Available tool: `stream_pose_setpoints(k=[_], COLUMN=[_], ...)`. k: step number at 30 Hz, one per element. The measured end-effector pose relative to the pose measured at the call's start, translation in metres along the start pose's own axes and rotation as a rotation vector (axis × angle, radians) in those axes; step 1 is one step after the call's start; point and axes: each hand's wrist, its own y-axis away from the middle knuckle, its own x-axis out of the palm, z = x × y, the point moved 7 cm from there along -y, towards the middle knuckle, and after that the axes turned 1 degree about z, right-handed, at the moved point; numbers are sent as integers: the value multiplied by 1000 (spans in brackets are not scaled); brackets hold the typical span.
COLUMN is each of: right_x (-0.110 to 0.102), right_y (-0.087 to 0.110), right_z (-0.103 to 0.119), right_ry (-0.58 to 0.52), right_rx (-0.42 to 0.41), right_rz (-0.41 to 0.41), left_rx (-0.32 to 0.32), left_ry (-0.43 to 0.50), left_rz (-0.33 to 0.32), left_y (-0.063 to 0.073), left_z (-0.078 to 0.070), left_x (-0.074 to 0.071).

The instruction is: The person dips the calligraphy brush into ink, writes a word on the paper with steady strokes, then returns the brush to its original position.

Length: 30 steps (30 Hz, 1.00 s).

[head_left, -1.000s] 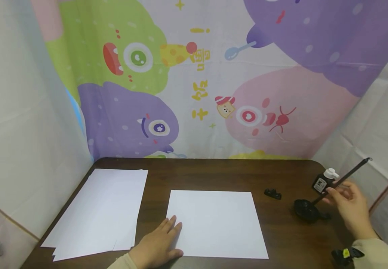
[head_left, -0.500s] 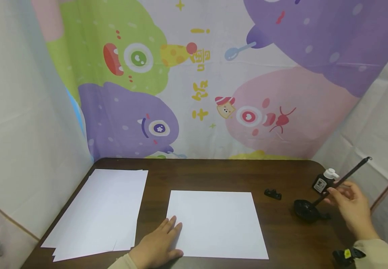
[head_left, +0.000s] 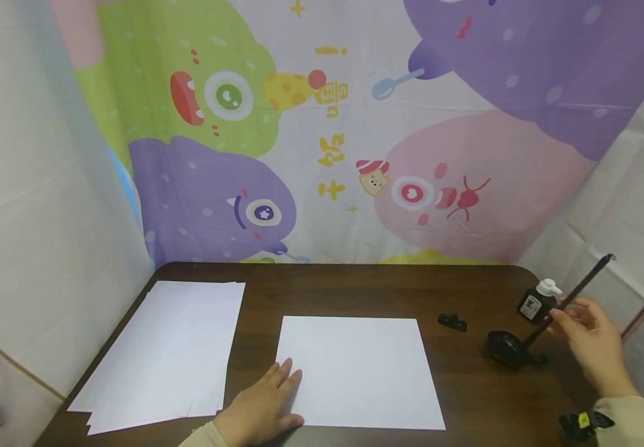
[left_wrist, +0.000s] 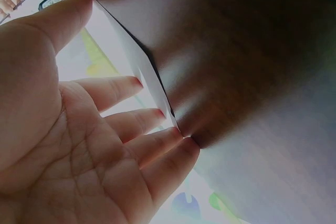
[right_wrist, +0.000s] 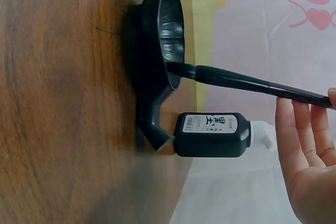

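Clearly, brush (right_wrist: 247, 83) tip-down in black dish (right_wrist: 171, 30)

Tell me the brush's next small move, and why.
Probably lift the brush clear of the black dish: its tip sits inside the dish, the right grip holds it, and the left grip rests at the left edge of the white sheet, which shows no marks.
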Motion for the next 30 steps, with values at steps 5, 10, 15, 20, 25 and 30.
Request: stream_pose_setpoints(k=[5,10,15,20,25,30], right_x=[20,60,57,67,72,81], right_y=[9,30,28,31,31,30], right_z=[35,98,98,116,127,135], right_ry=[51,47,20,-69,-144,-235], right_rx=[-4,-5,-50,-54,-50,-80], right_rz=[-7,14,20,-11,-88,-60], left_rx=[-4,-6,-7,-4,2,2], left_ry=[-7,-10,-17,-22,-26,-23], left_rz=[3,16,9,0,-1,3], left_y=[1,1,1,0,0,0], left_z=[-1,-1,0,0,0,0], left_x=[-1,-2,-1,1,0,1])
